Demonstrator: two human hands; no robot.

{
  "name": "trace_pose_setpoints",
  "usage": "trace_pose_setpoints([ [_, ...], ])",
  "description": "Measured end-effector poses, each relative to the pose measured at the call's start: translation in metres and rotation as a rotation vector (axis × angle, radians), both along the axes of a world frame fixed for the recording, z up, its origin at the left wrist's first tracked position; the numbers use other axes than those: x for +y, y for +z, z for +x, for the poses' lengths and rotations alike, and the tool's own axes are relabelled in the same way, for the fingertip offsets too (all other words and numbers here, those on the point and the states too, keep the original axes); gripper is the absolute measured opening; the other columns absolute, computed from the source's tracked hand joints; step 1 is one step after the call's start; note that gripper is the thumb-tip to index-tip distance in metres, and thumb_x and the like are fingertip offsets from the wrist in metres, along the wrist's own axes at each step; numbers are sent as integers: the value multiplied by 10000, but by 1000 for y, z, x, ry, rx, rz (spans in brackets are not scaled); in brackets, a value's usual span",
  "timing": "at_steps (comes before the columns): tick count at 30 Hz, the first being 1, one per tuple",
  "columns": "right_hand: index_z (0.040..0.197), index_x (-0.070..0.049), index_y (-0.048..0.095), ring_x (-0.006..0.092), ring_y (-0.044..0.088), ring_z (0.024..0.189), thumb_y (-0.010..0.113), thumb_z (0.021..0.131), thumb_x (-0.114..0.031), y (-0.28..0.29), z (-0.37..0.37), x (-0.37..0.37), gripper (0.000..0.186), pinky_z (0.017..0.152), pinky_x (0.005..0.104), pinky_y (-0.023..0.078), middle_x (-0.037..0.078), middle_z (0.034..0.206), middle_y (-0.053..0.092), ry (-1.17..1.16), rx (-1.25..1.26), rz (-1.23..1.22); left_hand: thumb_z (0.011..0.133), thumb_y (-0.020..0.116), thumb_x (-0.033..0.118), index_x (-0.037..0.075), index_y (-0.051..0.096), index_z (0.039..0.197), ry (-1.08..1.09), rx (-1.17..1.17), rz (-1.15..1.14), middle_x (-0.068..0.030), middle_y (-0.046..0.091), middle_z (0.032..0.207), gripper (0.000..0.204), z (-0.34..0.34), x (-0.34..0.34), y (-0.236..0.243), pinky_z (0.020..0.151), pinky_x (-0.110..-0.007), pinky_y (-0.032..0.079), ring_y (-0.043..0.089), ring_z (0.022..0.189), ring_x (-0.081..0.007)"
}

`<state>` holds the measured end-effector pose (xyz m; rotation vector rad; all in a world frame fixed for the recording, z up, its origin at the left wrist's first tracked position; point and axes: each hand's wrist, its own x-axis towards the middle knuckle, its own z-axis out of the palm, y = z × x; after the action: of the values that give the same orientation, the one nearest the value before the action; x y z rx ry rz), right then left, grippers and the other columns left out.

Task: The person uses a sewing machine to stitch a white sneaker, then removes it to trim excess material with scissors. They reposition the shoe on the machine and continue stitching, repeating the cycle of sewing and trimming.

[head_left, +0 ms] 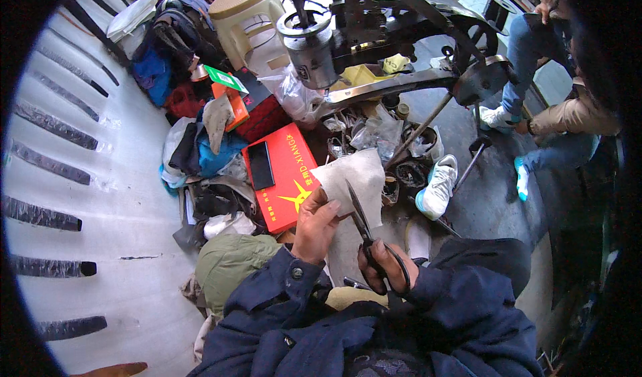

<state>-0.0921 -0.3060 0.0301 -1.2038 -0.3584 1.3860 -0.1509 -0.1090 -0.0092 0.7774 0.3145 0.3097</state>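
My left hand point(313, 230) pinches the lower left edge of an off-white sheet point(351, 176), thin and uneven at its edges; I cannot tell whether it is cloth or leather. In my right hand point(393, 267) is a pair of black-handled scissors point(361, 220), fingers through the loops. The blades point up and away, slightly parted, and lie over the sheet's lower part. Whether they bite into it is unclear. Just beyond my left hand a red box point(284, 210) lies flat, with a black phone point(261, 165) on top.
A dark metal machine point(401, 26) with a steel cylinder point(313, 56) stands ahead. A loose white sneaker point(438, 186) sits right of the sheet, near a seated person's jeans-clad leg point(525, 56). Bags, a stool point(244, 9) and a green cloth item point(234, 267) crowd the left.
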Motion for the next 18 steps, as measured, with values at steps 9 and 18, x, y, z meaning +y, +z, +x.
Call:
trace_pose_setpoints([
  [9,987,-94,567,123,481,604,428,994,-686,-10,0,-5,609,540,268,361,0,748,538,-59,173,-25,922,615,121,5,617,1273,-52,46,195,-34,675,1163,369,2,-2,-4,961,-297,474,610,1047,-127],
  [18,936,-98,570,115,465,535,444,971,-719,-12,0,-8,635,490,264,327,-9,671,530,-77,42,-117,923,601,116,1,633,1222,-58,-42,118,-22,684,1092,322,3,-1,-7,929,-281,473,601,996,-98],
])
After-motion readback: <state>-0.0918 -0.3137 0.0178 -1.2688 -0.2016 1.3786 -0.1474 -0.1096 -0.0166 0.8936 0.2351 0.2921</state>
